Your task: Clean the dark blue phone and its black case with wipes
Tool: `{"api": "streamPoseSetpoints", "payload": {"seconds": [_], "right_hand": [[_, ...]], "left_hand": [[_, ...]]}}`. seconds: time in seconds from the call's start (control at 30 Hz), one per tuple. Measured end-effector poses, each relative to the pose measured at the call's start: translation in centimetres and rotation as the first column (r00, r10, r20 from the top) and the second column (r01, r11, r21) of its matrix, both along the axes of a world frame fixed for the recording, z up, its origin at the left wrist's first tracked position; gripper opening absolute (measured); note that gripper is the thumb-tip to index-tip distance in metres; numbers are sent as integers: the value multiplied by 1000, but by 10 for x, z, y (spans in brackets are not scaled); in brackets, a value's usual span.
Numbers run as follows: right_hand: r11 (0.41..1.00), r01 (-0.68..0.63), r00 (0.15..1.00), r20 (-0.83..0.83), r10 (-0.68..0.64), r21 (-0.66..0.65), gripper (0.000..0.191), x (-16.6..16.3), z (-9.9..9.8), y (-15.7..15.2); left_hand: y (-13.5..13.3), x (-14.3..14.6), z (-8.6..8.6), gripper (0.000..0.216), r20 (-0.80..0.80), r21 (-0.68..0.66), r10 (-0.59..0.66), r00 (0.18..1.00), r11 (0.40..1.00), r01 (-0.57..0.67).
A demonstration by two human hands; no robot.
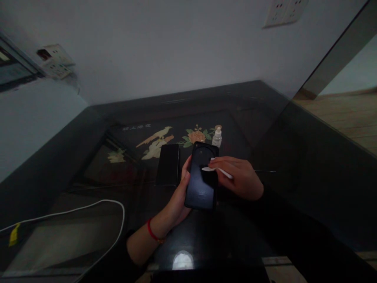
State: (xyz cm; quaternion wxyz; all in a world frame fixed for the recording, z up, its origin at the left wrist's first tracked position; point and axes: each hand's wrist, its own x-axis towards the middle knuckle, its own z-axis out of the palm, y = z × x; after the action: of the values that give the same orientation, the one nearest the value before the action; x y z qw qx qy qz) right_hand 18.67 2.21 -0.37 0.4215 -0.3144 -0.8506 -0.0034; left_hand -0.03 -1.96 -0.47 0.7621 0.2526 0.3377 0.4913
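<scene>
My left hand (180, 192), with a red cord bracelet at its wrist, grips a black phone (202, 188) by its left edge. The phone is tilted up above the dark table (229, 243), and its dark, textured face with a large round shape near the top points toward me. Closed over the phone's right side, my right hand (240, 175) pinches a white tissue (225, 173) that touches or hovers just over the surface; I cannot tell which. A second dark phone (167, 165) lies flat left of the held one.
Behind the held phone stands a small clear bottle (217, 138) with a white top. A white cable (120, 208) with a yellow tag (13, 236) loops across the left side. A thin line-like object (266, 171) lies right of my right hand. The wall (176, 51) borders the far edge.
</scene>
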Motion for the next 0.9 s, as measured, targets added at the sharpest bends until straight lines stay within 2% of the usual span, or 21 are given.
{"api": "streamPoseSetpoints", "payload": {"seconds": [0.1, 0.17, 0.2, 0.37, 0.47, 0.67, 0.77, 0.83, 0.9], "right_hand": [[989, 125, 975, -175, -138, -80, 26, 1, 4, -1], [978, 196, 957, -202, -206, -65, 27, 0, 3, 0], [980, 194, 963, -185, -198, -40, 26, -1, 2, 1], [998, 55, 997, -51, -53, 39, 26, -15, -6, 2], [997, 1, 1000, -24, 1, 79, 27, -20, -7, 1], [980, -178, 981, 90, 170, 92, 25, -10, -4, 1], [991, -97, 995, 30, 94, 92, 29, -2, -2, 2], [996, 10, 1000, -26, -8, 85, 32, -1, -1, 4], [994, 56, 998, -29, -54, 90, 31, -4, -2, 5]], "left_hand": [[-3, 0, -2, 67, 49, -39, -95, 994, 995, 97], [-6, 1, -2, 70, 72, -49, -131, 989, 990, 134], [-7, 1, -1, 70, 73, -46, -129, 989, 990, 132], [-9, 6, -1, 62, 16, 28, -57, 998, 998, 56], [-9, 6, -2, 59, -8, 23, -56, 998, 998, 56], [-5, 2, -3, 60, 34, 5, -24, 999, 1000, 24], [-5, 1, -1, 65, 60, -17, -38, 997, 999, 39], [-6, 1, -1, 71, 79, -34, -84, 993, 996, 87], [-7, 2, -2, 75, 90, -43, -134, 987, 989, 138]]}}
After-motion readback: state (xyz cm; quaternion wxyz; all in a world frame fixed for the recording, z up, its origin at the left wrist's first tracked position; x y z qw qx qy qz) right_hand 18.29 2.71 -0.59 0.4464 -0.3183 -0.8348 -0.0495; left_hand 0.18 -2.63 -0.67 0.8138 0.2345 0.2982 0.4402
